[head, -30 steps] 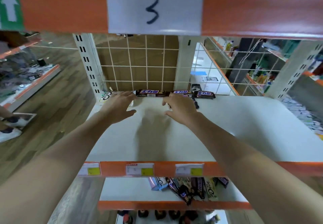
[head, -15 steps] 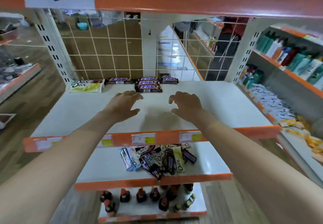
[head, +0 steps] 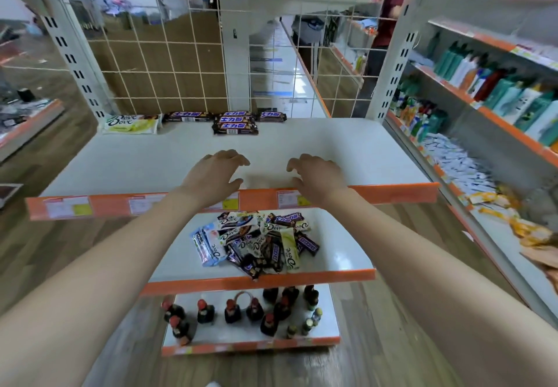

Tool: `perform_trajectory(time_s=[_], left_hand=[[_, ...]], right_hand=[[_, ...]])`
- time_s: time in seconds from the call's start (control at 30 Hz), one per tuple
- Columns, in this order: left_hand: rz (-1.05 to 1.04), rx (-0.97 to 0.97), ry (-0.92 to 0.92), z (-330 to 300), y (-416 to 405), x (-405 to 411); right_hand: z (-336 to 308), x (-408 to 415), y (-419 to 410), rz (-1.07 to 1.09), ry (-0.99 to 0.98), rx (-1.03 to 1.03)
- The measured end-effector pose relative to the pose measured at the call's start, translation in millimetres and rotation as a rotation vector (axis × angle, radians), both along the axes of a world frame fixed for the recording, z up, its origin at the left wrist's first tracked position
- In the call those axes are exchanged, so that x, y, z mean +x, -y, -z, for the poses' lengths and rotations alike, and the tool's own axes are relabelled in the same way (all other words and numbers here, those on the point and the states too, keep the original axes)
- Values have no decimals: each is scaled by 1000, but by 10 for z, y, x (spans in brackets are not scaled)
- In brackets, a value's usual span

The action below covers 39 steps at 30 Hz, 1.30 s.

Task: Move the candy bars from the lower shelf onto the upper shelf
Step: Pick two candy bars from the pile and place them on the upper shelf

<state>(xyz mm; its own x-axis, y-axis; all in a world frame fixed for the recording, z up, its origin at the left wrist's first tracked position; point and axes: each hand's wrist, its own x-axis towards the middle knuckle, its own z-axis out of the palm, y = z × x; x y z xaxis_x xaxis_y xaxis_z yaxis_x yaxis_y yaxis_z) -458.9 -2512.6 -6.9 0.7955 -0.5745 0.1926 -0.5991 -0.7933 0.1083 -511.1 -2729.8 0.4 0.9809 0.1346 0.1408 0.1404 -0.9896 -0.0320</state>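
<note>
**Op:** Both hands empty. Left hand (head: 216, 172) and right hand (head: 317, 175) hover side by side over the front edge of the upper shelf (head: 332, 151), fingers loosely curled, gripping nothing.

**Obs:** Where's the stock?

**Op:** Split. Beyond the fingertips, at the back of the shelf: a pale green Dove bar (head: 130, 123) ahead and to the left of my left hand, then a row of dark Snickers bars (head: 235, 122), two or three of them stacked straight ahead. Below my wrists, on the lower shelf (head: 341, 250), the unsorted heap of candy bars (head: 256, 240), Dove and Snickers mixed and overlapping. I judge most of the job is left.

**Obs:** Risks?

**Op:** A few, as I read it. One dark bar at the near edge of the heap sits on the orange lip; a careless grab higher in the pile could nudge it off onto the small bottles (head: 241, 314) a tier down. Wrappers look slick and interleaved, so a two-handed scoop may shed bars on the lift. The upper shelf's orange edge sits just under my wrists; dropping down to the heap could clip it.
</note>
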Motion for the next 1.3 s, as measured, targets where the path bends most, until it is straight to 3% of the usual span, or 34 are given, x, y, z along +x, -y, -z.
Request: perform_trajectory(time_s=[0.27, 0.53, 0.7, 1.13, 1.3], left_hand=[[-25, -57, 47, 9, -50, -310], [131, -100, 255, 222, -98, -697], [181, -70, 177, 565, -166, -840], [8, 83, -206, 1650, -449, -968], [15, 73, -246, 1994, -524, -925]], right_hand=[[137, -327, -150, -29, 149, 0], [427, -670, -330, -149, 277, -2], [819, -828, -409, -175, 161, -121], [1808, -1027, -427, -98, -173, -152], [2094, -1030, -452, -98, -214, -110]])
